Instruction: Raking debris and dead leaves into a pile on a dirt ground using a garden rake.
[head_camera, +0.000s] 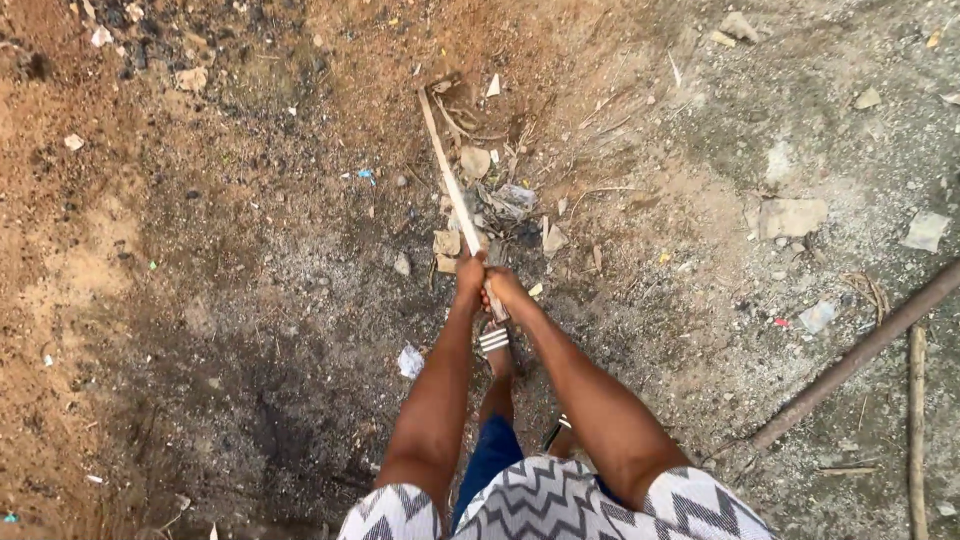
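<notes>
Head view: looking straight down at two bare arms stretched out over bare ground, both gripping one long tool.
Landmark: the wooden handle (455, 190), a thin, pale, straight stick; all places below are told from it.
Left hand (470, 272): closed around the near end of the handle, on its left side, fingers wrapped tight.
Right hand (505, 288): closed around the same near end, just beside and slightly below the left hand, the two touching.
Long axis: the handle runs away from the hands, up and a little to the left, its far end meeting the soil at the top of the litter pile (490, 205).
Far end: a tool head may be there, but it is too small and dirt-coloured to tell its shape.
Nearer hand: both sit at the same end; the left hand is slightly further along the shaft.
Litter pile: dry leaves, twigs, scraps of paper and plastic, lying just right of the handle's middle, loose and crumpled.
Ground (230, 330): reddish-brown earth left of the handle, dark ash-grey patch below it, grey gritty soil with flat stones to the right.
Pipe (860, 350): a long rusty brown rod, well right of the handle, lying slantwise.
Foot (495, 345): in a striped sandal, directly below the hands.
</notes>
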